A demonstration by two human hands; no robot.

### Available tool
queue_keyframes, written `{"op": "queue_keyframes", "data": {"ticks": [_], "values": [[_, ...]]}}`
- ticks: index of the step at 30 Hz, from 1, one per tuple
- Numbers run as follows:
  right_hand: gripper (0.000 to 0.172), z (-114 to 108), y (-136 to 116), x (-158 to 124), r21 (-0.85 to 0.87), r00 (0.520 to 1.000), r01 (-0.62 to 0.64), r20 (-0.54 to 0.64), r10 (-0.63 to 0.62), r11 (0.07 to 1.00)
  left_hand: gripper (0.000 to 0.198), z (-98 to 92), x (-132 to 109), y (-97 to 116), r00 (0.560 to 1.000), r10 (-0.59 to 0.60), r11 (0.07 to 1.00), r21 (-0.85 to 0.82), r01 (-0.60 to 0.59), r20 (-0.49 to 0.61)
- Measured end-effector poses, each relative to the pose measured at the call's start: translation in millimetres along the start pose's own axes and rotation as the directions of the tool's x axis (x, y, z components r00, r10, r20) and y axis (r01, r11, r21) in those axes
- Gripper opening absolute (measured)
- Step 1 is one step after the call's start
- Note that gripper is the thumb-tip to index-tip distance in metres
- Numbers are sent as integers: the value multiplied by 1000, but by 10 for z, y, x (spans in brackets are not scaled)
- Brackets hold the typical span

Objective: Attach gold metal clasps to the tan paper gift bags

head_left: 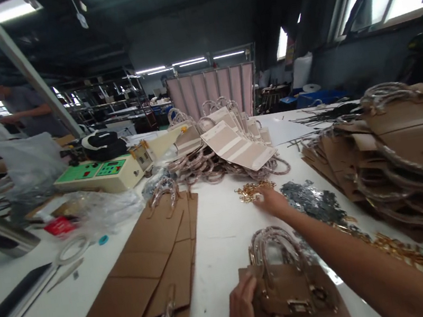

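Right now the brown bag front (297, 295) lies flat at the near edge of the table (223, 231), its clear looped handles (272, 240) pointing away and a gold clasp (299, 305) already seated on its face, so this one looks well on. The left hand (246, 313) lies on its near left edge, fingers loosely spread and pressing rather than clamped. The right hand (271, 201) is stretched out to the small heap of gold fittings (251, 191), fingertips touching it; whether they pinch a piece is too blurred to tell. Just beside that sits a spread of dark grey metal parts (310, 201), and more gold pieces (403, 251) trail along under the forearm. Plenty seems left: a flat brown stack (152, 264) waits on the left, a tall handled pile (406, 149) on the right, and pale bags (234, 147) lie heaped beyond.
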State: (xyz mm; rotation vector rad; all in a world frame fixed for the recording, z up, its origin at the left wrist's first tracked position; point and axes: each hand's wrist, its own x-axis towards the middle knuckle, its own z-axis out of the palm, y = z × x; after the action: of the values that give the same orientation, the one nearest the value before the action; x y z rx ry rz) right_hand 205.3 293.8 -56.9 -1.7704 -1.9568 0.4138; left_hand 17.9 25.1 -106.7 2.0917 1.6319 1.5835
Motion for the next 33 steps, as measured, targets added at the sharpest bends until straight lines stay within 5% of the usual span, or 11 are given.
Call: {"op": "queue_keyframes", "data": {"ticks": [4, 7, 12, 16, 19, 23, 26, 29, 33], "values": [[22, 81, 24, 94, -10, 1000, 4, 13, -4, 1000, 49, 13, -13, 3, 999, -12, 1000, 12, 13, -33], [19, -76, -38, -44, 31, 998, 60, -15, -60, 998, 47, -19, -7, 36, 997, -49, 999, -23, 48, -55], [25, -678, -411, -902, 173, 959, 283, -72, -275, 943, 41, -262, 106, 217, 972, -228, 952, -223, 211, -51], [26, -1022, -760, -1939, 337, 850, 515, -81, -520, 788, 44, -576, 309, 510, 847, -466, 711, -463, 530, 254], [36, -1017, -874, -2540, 402, 802, 548, -6, -597, 734, 44, -728, 400, 723, 741, -452, 512, -536, 671, 497], [37, -840, -848, -2974, 445, 852, 490, -61, -520, 749, 35, -814, 297, 880, 640, -461, 401, -499, 768, 615], [18, -762, -829, -3138, 470, 888, 453, -162, -431, 757, 33, -864, 156, 922, 598, -507, 354, -482, 801, 620], [4, -752, -838, -3253, 539, 918, 395, -198, -344, 744, 30, -920, 70, 958, 616, -499, 363, -498, 788, 610], [10, -757, -822, -3377, 609, 970, 241, -146, -192, 756, 19, -1000, 51, 1030, 771, -389, 534, -558, 635, 505]]}}
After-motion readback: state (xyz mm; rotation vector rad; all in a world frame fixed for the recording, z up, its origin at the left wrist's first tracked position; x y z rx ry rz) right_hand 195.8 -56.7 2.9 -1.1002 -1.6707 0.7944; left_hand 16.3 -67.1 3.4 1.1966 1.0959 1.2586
